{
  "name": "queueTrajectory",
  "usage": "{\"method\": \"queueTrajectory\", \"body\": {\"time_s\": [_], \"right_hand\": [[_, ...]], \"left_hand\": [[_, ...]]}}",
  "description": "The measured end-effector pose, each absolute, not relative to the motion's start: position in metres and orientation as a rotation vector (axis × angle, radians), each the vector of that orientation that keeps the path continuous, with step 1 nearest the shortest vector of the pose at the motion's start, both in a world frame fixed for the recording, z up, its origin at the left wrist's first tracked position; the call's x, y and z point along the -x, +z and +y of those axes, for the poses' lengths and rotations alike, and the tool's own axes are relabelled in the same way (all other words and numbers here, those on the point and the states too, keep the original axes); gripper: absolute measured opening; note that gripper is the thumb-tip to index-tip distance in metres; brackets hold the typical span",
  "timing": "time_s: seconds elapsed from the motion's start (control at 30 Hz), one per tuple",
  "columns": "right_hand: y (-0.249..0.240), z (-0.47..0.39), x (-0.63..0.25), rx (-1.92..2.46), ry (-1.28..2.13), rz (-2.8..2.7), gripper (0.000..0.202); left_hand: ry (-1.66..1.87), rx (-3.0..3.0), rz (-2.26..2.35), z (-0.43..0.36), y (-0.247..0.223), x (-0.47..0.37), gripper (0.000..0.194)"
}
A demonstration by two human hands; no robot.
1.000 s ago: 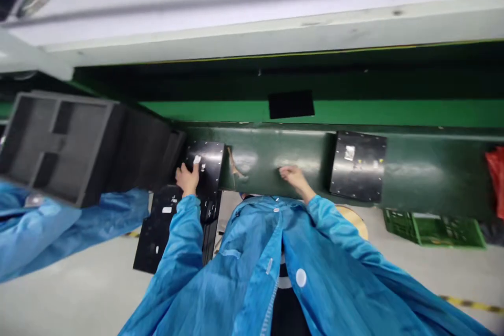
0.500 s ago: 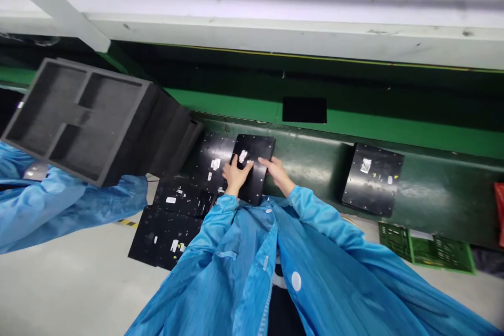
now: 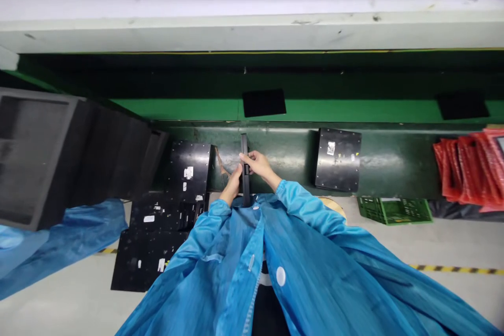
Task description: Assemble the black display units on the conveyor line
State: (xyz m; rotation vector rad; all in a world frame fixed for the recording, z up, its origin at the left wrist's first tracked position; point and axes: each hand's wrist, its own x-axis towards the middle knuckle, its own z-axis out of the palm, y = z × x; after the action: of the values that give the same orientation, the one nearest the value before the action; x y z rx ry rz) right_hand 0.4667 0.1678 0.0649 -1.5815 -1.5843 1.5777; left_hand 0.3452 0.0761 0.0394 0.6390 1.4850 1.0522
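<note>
A flat black rectangular panel device (image 3: pixel 245 184) stands on edge between my hands, its narrow side turned up at me. My left hand (image 3: pixel 233 185) grips it from the left, thumb near the top edge. My right hand (image 3: pixel 258 164) holds it from the right, thumb and fingers pinching the upper edge. To the left, a similar black device (image 3: pixel 191 165) with white labels and edge screws lies on the green bench (image 3: pixel 291 152). Another labelled black device (image 3: pixel 337 160) lies to the right, on top of what looks like a stack.
Black foam trays (image 3: pixel 74 152) are stacked at the left beside a co-worker's blue sleeve (image 3: pixel 94 226). More black devices (image 3: pixel 136 252) lie at the lower left. Red bubble-wrap bags (image 3: pixel 472 168) and a green crate (image 3: pixel 407 212) are at the right. A white shelf (image 3: pixel 252 34) spans the far side.
The black device has been turned from lying flat, label up, to standing on edge. My hands have shifted to its two sides. The view has swung right, showing the red bags.
</note>
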Motion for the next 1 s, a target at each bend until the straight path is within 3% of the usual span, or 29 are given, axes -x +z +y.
{"method": "queueTrajectory", "body": {"time_s": [0.23, 0.47, 1.0], "right_hand": [[0.043, 0.184, -0.461, 1.184, 1.331, -1.887, 0.055], [0.027, 0.169, -0.412, 1.268, 1.224, -2.006, 0.057], [0.020, 0.151, -0.392, 1.217, 1.177, -2.174, 0.051]], "left_hand": [[1.146, -0.935, 1.751, 0.075, 0.069, -0.337, 0.052], [0.906, -0.924, 2.262, 0.052, 0.067, -0.321, 0.037], [0.833, -0.667, 2.284, 0.051, 0.041, -0.278, 0.030]]}}
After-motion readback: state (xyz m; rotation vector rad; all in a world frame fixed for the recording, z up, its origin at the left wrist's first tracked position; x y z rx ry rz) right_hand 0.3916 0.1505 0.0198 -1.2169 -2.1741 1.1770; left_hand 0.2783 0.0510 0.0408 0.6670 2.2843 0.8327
